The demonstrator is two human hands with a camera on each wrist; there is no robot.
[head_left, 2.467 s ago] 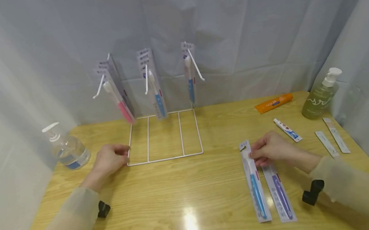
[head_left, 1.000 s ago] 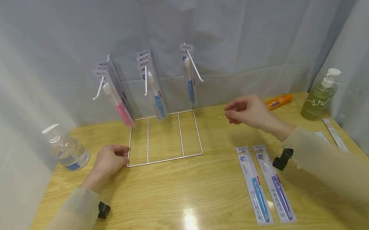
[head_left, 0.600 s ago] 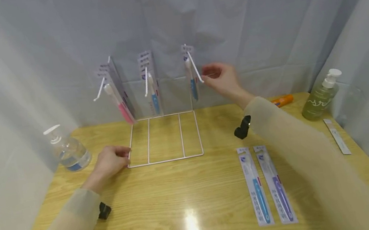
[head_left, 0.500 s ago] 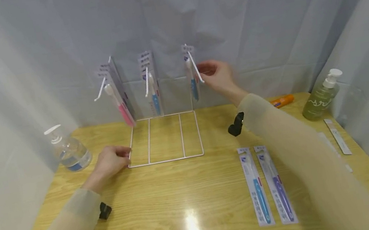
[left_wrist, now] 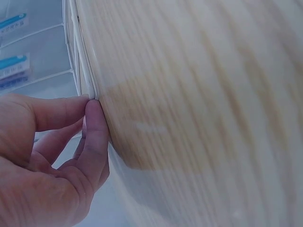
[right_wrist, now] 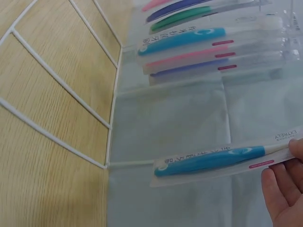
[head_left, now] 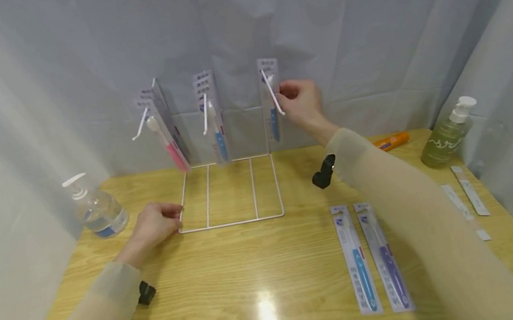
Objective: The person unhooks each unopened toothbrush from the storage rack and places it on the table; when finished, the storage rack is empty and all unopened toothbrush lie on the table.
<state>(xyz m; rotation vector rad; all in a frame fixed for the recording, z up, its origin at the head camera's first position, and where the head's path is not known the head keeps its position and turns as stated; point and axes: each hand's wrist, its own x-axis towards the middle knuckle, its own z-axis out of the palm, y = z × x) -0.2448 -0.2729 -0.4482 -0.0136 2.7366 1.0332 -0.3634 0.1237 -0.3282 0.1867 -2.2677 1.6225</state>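
My left hand pinches the front left corner of a white wire rack; the left wrist view shows thumb and fingertips on the wire. At the rack's right hook, my right hand pinches the edge of a packaged blue toothbrush, which hangs there tilted slightly. Several packaged toothbrushes hang on the middle hook, a blue one in front. More hang on the left hook behind a pink one. On the table lie a packaged blue toothbrush and a packaged purple toothbrush, side by side.
A clear pump bottle stands at the left edge, a green pump bottle at the back right. An orange tube lies partly behind the right sleeve. Thin white packets lie at the right edge. A grey curtain closes the back.
My right hand has let go of the packaged blue toothbrush on the table, risen leftward to the right hook and taken hold of the package there, which has turned slightly. My left hand stays put.
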